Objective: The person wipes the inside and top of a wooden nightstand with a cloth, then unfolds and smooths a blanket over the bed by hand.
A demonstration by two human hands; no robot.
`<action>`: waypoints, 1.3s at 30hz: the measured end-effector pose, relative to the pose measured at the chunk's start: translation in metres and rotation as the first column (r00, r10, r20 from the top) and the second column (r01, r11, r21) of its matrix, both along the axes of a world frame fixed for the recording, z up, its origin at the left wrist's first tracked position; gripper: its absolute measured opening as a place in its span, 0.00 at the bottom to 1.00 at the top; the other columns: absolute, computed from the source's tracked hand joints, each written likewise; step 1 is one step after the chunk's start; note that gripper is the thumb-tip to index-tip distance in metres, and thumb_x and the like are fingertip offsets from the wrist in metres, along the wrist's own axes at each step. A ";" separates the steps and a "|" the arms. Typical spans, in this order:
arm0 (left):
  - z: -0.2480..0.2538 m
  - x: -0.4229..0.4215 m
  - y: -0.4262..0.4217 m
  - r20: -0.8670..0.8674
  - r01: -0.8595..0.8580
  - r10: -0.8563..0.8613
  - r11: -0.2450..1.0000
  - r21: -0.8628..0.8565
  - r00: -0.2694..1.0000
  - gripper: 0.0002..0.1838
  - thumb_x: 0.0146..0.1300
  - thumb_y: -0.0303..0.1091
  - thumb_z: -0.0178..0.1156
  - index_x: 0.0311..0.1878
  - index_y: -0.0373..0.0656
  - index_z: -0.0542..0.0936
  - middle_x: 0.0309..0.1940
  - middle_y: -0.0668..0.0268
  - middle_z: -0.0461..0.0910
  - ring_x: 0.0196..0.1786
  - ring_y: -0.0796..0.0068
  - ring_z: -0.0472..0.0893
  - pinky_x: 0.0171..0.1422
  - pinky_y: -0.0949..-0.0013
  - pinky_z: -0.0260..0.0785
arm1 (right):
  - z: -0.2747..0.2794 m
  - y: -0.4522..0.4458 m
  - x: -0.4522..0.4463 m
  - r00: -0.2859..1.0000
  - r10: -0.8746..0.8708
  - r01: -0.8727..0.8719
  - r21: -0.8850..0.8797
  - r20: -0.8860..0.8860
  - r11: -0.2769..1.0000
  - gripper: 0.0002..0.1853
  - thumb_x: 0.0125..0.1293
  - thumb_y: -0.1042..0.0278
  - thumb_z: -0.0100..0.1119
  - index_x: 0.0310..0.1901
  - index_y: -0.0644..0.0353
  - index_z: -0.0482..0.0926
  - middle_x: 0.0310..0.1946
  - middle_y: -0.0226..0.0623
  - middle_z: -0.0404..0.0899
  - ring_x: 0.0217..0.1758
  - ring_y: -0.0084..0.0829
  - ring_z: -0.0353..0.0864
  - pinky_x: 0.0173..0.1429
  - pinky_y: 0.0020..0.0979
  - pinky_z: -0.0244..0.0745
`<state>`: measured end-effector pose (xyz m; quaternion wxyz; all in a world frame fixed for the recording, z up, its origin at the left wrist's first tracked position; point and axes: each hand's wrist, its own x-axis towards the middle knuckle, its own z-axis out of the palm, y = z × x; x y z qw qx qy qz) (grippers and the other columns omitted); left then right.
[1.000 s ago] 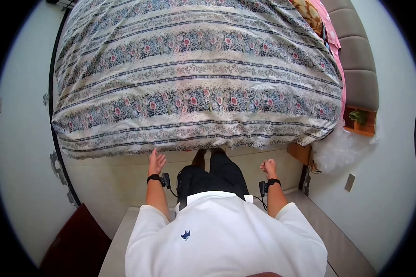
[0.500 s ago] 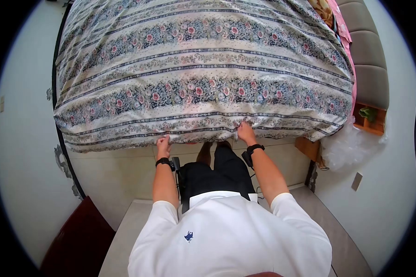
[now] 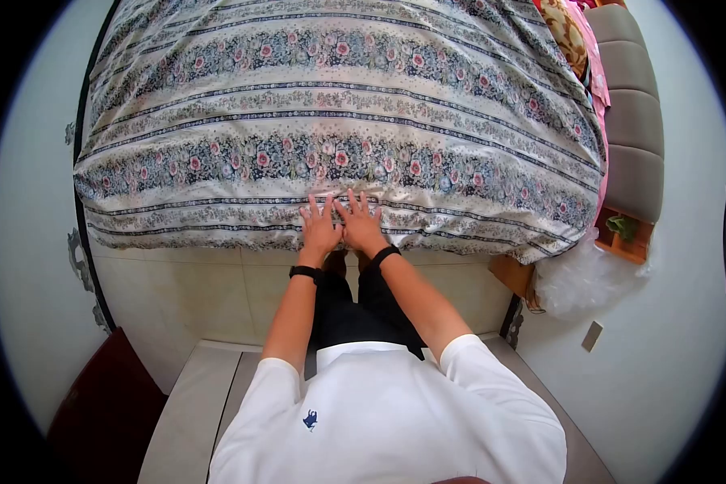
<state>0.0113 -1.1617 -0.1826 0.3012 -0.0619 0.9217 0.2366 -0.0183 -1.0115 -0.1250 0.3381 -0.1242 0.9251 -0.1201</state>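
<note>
A floral striped bedsheet (image 3: pixel 242 153) covers the bed before me and hangs over its near side. My left hand (image 3: pixel 320 230) lies on the sheet close to the near edge, fingers spread and palm down. Right beside it, my right hand (image 3: pixel 363 226) rests on the same stretch of cloth, its fingers also spread. The two thumbs are close together, and neither hand holds anything. Small creases run through the cloth around and to the right of the hands.
At the right stands a grey padded headboard (image 3: pixel 631 121) with pink cloth (image 3: pixel 598 89) and a brown patterned pillow (image 3: pixel 563 32) near it. Below are a wooden shelf (image 3: pixel 633 242) and clear plastic bags (image 3: pixel 577 278). A dark red panel (image 3: pixel 109 395) stands at lower left.
Both hands have let go of the sheet's edge, where they were pinching it apart from each other. They have come together and now lie flat on the cloth. The view has shifted slightly.
</note>
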 end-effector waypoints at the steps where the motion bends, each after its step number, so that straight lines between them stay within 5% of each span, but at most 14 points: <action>1: 0.009 -0.008 0.001 -0.017 0.005 -0.004 1.000 0.018 1.000 0.43 0.58 0.42 0.58 0.75 0.62 0.49 0.76 0.49 0.34 0.71 0.22 0.41 0.67 0.38 0.56 | 0.007 0.013 -0.005 1.000 -0.004 0.005 0.018 -0.017 1.000 0.40 0.56 0.62 0.59 0.71 0.36 0.55 0.76 0.42 0.37 0.77 0.53 0.40 0.60 0.76 0.51; 4: 0.029 -0.013 -0.003 0.221 -0.018 0.007 0.999 0.047 0.975 0.47 0.58 0.42 0.58 0.76 0.62 0.40 0.75 0.44 0.31 0.71 0.21 0.39 0.67 0.34 0.53 | 0.016 0.055 0.000 0.937 -0.334 0.313 0.182 0.099 0.932 0.43 0.58 0.59 0.59 0.74 0.38 0.47 0.76 0.48 0.32 0.77 0.54 0.36 0.66 0.71 0.46; 7: -0.021 0.003 -0.014 0.028 0.048 -0.048 0.999 -0.003 0.998 0.48 0.58 0.41 0.58 0.76 0.61 0.39 0.74 0.40 0.29 0.71 0.22 0.38 0.69 0.35 0.49 | -0.039 0.127 0.031 0.815 -0.435 0.386 0.200 0.383 0.900 0.48 0.60 0.55 0.58 0.75 0.43 0.36 0.73 0.65 0.31 0.76 0.62 0.30 0.75 0.55 0.34; 12: 0.002 -0.004 -0.025 0.242 -0.050 0.054 0.999 -0.021 0.969 0.48 0.59 0.46 0.56 0.76 0.57 0.39 0.73 0.37 0.30 0.71 0.23 0.41 0.70 0.37 0.48 | 0.014 0.135 0.024 0.792 -0.535 0.470 0.264 0.296 0.842 0.46 0.62 0.63 0.56 0.75 0.44 0.36 0.74 0.57 0.38 0.77 0.57 0.36 0.70 0.63 0.47; 13: -0.002 -0.004 -0.030 0.258 -0.092 0.093 0.996 -0.018 0.962 0.48 0.58 0.47 0.56 0.76 0.56 0.39 0.73 0.38 0.30 0.70 0.21 0.41 0.70 0.37 0.49 | 0.012 0.133 0.022 0.798 -0.522 0.466 0.241 0.301 0.851 0.46 0.62 0.63 0.56 0.75 0.44 0.36 0.74 0.57 0.38 0.77 0.57 0.36 0.70 0.63 0.47; 15: -0.006 -0.004 -0.035 0.278 -0.137 0.135 0.990 -0.012 0.951 0.49 0.58 0.48 0.56 0.76 0.56 0.38 0.74 0.40 0.29 0.69 0.19 0.42 0.69 0.36 0.49 | 0.010 0.115 0.020 0.981 -0.134 0.161 0.205 -0.142 0.965 0.43 0.62 0.63 0.57 0.75 0.44 0.42 0.75 0.48 0.41 0.76 0.57 0.42 0.68 0.62 0.53; 18: 0.012 -0.001 -0.042 0.343 -0.233 0.237 0.971 -0.053 0.909 0.48 0.57 0.47 0.57 0.76 0.49 0.41 0.74 0.41 0.39 0.71 0.26 0.47 0.70 0.43 0.53 | -0.015 0.081 0.016 0.948 0.115 -0.104 0.056 -0.295 0.993 0.38 0.61 0.64 0.57 0.72 0.45 0.52 0.75 0.42 0.44 0.77 0.48 0.44 0.68 0.60 0.55; 20: 0.023 -0.001 -0.042 0.396 -0.345 0.272 0.930 0.126 0.877 0.47 0.57 0.49 0.57 0.75 0.41 0.46 0.71 0.42 0.51 0.73 0.38 0.52 0.72 0.53 0.55 | -0.011 0.062 0.015 0.982 0.041 -0.054 -0.070 -0.185 0.996 0.38 0.60 0.65 0.57 0.72 0.45 0.54 0.75 0.40 0.45 0.77 0.46 0.44 0.70 0.59 0.53; 23: 0.003 0.012 -0.043 0.263 -0.114 0.128 0.991 -0.067 0.956 0.43 0.62 0.45 0.56 0.75 0.44 0.46 0.72 0.42 0.50 0.74 0.52 0.55 0.73 0.61 0.54 | -0.016 0.094 0.019 0.990 -0.013 -0.007 -0.137 -0.143 0.991 0.36 0.58 0.65 0.56 0.70 0.44 0.58 0.75 0.36 0.46 0.77 0.41 0.44 0.72 0.56 0.49; 29: 0.048 -0.005 0.050 0.269 -0.112 0.132 0.990 -0.090 0.954 0.41 0.57 0.41 0.57 0.73 0.42 0.54 0.68 0.44 0.60 0.70 0.51 0.62 0.71 0.58 0.57 | -0.038 0.252 -0.004 0.962 -0.051 0.046 -0.027 -0.268 0.999 0.34 0.66 0.50 0.53 0.72 0.39 0.55 0.75 0.25 0.46 0.78 0.28 0.43 0.77 0.44 0.42; 31: 0.045 -0.019 0.101 0.273 -0.219 0.214 0.976 -0.012 0.938 0.40 0.57 0.40 0.57 0.73 0.49 0.55 0.69 0.46 0.60 0.71 0.50 0.61 0.69 0.58 0.58 | -0.036 0.316 -0.014 0.953 -0.158 0.143 -0.077 -0.260 0.987 0.35 0.66 0.47 0.53 0.72 0.39 0.54 0.75 0.25 0.47 0.77 0.28 0.44 0.77 0.43 0.42; 32: 0.004 -0.018 0.105 0.147 0.019 -0.015 1.000 -0.025 0.989 0.40 0.57 0.39 0.56 0.74 0.56 0.55 0.69 0.37 0.54 0.71 0.41 0.57 0.69 0.53 0.56 | -0.036 0.347 -0.017 0.941 -0.228 0.204 -0.119 -0.251 0.972 0.37 0.65 0.44 0.53 0.73 0.39 0.53 0.75 0.25 0.47 0.77 0.28 0.44 0.78 0.41 0.41; 35: -0.005 -0.025 0.223 0.042 -0.142 0.149 0.981 -0.132 0.988 0.42 0.57 0.41 0.57 0.75 0.61 0.52 0.68 0.26 0.44 0.70 0.27 0.52 0.70 0.47 0.52 | -0.036 0.423 -0.015 0.909 -0.247 0.252 -0.027 -0.335 0.967 0.38 0.65 0.40 0.52 0.73 0.40 0.51 0.75 0.25 0.48 0.77 0.28 0.45 0.78 0.40 0.41; 39: -0.009 -0.019 0.357 -0.027 0.054 -0.056 0.997 -0.046 0.998 0.44 0.56 0.48 0.59 0.75 0.71 0.50 0.68 0.22 0.36 0.69 0.18 0.41 0.68 0.37 0.49 | -0.031 0.489 -0.001 0.895 -0.348 0.364 0.005 -0.280 0.931 0.37 0.65 0.41 0.53 0.72 0.41 0.53 0.74 0.25 0.49 0.77 0.29 0.46 0.77 0.41 0.42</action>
